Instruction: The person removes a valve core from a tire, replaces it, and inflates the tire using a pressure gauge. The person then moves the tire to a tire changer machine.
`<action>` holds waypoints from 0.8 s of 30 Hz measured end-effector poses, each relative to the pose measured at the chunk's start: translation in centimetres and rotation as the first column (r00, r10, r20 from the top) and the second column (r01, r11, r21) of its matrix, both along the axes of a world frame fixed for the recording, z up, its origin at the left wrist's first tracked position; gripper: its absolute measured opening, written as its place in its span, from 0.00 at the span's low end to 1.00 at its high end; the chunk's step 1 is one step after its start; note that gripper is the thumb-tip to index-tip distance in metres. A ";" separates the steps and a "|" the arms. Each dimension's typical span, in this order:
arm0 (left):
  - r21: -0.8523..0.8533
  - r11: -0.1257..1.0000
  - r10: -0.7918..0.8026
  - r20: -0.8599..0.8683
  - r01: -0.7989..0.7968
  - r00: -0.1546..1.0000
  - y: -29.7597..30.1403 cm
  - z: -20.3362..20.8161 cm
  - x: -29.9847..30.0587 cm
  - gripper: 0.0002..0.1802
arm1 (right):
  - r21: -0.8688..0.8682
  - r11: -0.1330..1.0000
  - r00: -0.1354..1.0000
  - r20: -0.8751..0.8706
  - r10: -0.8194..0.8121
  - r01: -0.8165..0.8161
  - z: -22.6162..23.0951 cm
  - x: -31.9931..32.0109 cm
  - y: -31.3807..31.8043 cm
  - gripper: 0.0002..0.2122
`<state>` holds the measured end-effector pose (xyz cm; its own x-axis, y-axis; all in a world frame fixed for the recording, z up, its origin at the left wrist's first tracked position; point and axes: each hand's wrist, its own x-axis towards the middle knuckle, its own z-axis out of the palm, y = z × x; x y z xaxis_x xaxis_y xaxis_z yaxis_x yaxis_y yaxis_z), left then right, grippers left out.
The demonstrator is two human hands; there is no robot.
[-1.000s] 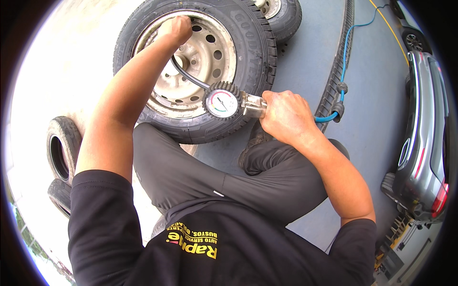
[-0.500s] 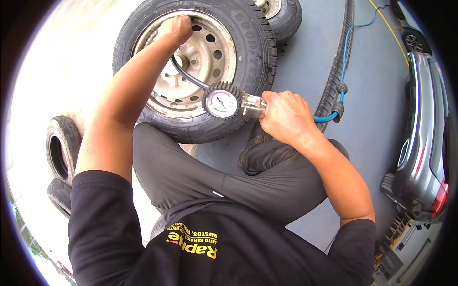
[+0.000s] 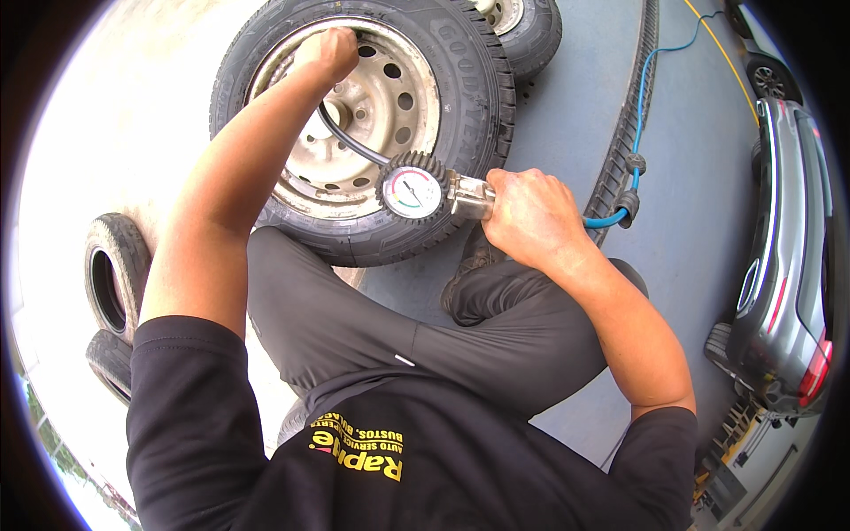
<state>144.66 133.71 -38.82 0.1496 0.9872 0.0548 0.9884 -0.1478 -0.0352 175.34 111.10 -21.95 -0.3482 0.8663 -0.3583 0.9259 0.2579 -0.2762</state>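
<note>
A tire (image 3: pixel 469 115) on a cream steel wheel rim (image 3: pixel 421 106) lies in front of my knees. At the rim's upper edge my left hand (image 3: pixel 329 55) is closed; its fingertips and whatever they hold are hidden. My right hand (image 3: pixel 536 212) grips the metal handle of a tire inflator (image 3: pixel 471 196) over the tire's near right side. Its round dial gauge (image 3: pixel 412 191) has a black ribbed guard and faces up. From the gauge a thin black hose (image 3: pixel 350 142) curves over the rim and passes out of sight behind my left forearm.
A blue air hose (image 3: pixel 639 115) runs from the inflator past a dark ribbed strip (image 3: pixel 620 133) on the grey floor (image 3: pixel 567 115). Another wheel (image 3: pixel 536 35) lies behind the tire. Loose tires (image 3: pixel 115 274) stand at left. A grey car (image 3: pixel 779 257) is parked at right.
</note>
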 end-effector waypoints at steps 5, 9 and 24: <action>0.054 0.998 -0.038 -0.018 0.039 0.999 0.7 -1.5 -0.7 0.16 | -0.011 1.000 1.000 0.007 -0.004 0.004 0.1 -0.1 0.0 0.07; 0.060 0.998 -0.036 -0.011 0.037 0.999 1.1 -2.0 -0.9 0.16 | -0.002 0.999 0.999 0.014 0.035 -0.035 0.3 -0.1 0.1 0.10; 0.189 0.977 -0.133 0.186 0.098 0.973 1.1 -2.4 -1.1 0.14 | 0.013 0.999 0.999 0.006 0.037 -0.037 0.3 0.1 0.0 0.10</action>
<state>143.57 134.85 -41.24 0.2307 0.9356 0.2672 0.9549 -0.2705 0.1223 175.40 111.15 -21.63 -0.3780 0.8577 -0.3486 0.9171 0.2956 -0.2673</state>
